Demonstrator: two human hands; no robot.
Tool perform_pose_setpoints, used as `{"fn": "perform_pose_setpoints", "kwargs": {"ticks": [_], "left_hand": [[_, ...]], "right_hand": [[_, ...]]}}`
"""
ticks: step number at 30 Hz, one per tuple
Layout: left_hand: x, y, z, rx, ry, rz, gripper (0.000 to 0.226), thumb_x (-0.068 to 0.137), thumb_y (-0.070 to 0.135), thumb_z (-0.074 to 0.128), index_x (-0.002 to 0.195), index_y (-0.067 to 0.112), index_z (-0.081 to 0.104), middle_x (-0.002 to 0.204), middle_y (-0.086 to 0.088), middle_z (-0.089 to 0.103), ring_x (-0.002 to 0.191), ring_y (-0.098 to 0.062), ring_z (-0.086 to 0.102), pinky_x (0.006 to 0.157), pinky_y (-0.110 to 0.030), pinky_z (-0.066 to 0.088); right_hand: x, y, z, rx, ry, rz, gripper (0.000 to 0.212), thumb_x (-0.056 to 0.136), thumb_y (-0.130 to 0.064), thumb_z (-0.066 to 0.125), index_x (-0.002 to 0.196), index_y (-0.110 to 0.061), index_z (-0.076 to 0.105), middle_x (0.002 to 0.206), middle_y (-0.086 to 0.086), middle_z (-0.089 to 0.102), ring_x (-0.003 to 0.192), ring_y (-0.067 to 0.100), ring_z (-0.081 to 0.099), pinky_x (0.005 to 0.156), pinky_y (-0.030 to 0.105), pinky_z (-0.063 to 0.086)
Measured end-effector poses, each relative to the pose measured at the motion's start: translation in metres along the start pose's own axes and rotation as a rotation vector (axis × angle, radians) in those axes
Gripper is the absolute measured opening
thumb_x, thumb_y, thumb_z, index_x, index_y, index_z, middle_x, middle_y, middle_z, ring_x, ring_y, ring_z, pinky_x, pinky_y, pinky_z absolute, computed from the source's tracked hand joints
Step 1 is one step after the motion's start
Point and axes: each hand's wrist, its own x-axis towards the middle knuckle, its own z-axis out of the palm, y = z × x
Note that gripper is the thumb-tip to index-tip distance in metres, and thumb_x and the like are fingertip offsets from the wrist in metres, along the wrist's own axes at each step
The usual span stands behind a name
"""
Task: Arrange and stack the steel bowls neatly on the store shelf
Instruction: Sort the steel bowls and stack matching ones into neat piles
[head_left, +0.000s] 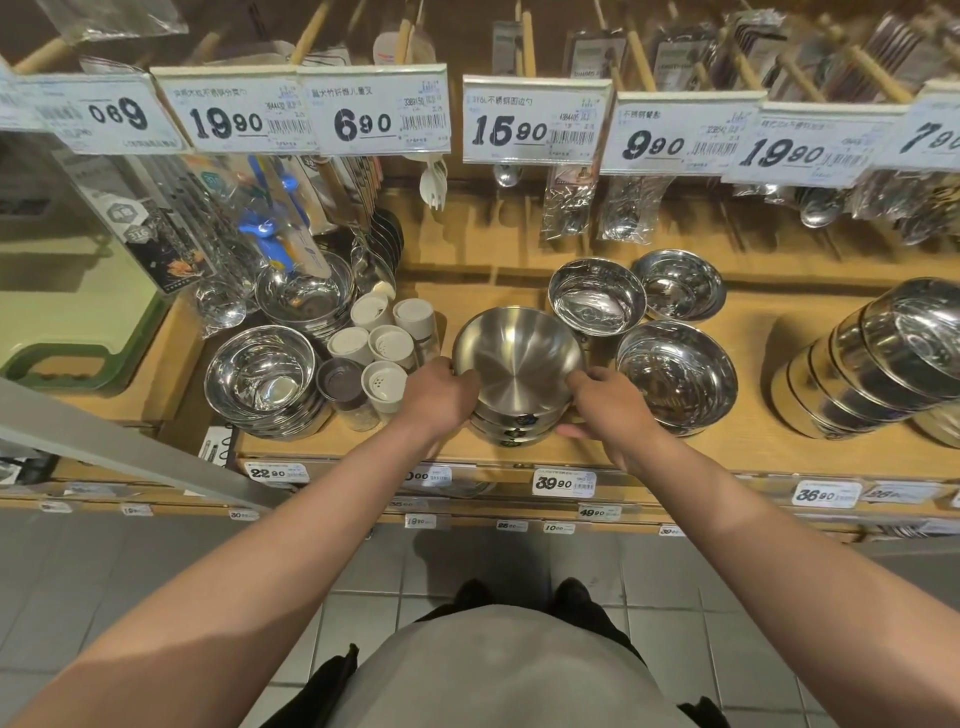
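A stack of brushed steel bowls (517, 358) stands at the middle front of the wooden shelf (519, 452). My left hand (439, 397) grips the stack's left side and my right hand (608, 410) grips its right side, thumb low on the stack's wall. Shiny bowls surround it: a deep bowl (596, 297) behind right, a small one (678, 283) farther back, a wide one (675, 375) at the right. A tilted stack (872, 364) leans at the far right. Two more bowl stacks, one in front (262, 376) and one behind (304, 293), stand at the left.
White-lidded shaker jars (376, 348) stand clustered just left of my left hand. Price tags (535, 119) and bagged cutlery (569, 202) hang from pegs above the shelf. A green tray (62, 332) lies at the far left. Tiled floor lies below.
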Motion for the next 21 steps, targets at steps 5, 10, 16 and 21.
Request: {"fn": "perform_pose_setpoints", "kwargs": {"ticks": [5,10,16,21], "left_hand": [[0.007,-0.001,0.002,-0.083,0.015,-0.021,0.051,0.071,0.035,0.041,0.104,0.003,0.063,0.099,-0.022,0.070,0.091,-0.040,0.070,0.083,-0.056,0.059],[0.010,0.005,-0.001,-0.100,0.011,0.002,0.035,0.071,0.034,0.042,0.089,0.010,0.060,0.092,-0.019,0.070,0.088,-0.039,0.071,0.080,-0.058,0.059],[0.011,0.007,-0.003,-0.112,-0.002,0.011,0.031,0.078,0.033,0.045,0.094,0.011,0.061,0.097,-0.020,0.070,0.093,-0.040,0.070,0.086,-0.058,0.057],[0.015,0.008,-0.004,-0.103,0.007,0.014,0.026,0.091,0.027,0.048,0.102,0.008,0.062,0.100,-0.020,0.071,0.093,-0.039,0.070,0.088,-0.057,0.057]], "right_hand": [[0.004,-0.001,0.003,0.058,0.018,0.004,0.024,0.098,-0.027,0.054,0.115,-0.012,0.062,0.112,0.016,0.066,0.091,0.021,0.069,0.070,0.035,0.064],[0.010,-0.004,0.005,0.089,0.010,0.010,0.033,0.099,-0.028,0.053,0.127,-0.011,0.059,0.112,0.010,0.065,0.092,0.019,0.068,0.064,0.029,0.063],[0.011,-0.008,0.010,0.074,0.025,-0.005,0.026,0.098,-0.030,0.053,0.120,-0.017,0.061,0.107,0.003,0.065,0.086,0.014,0.067,0.061,0.024,0.060],[0.004,-0.009,0.010,0.109,0.013,-0.016,0.035,0.095,-0.031,0.055,0.126,-0.016,0.060,0.115,0.005,0.067,0.095,0.017,0.069,0.073,0.032,0.064]]}}
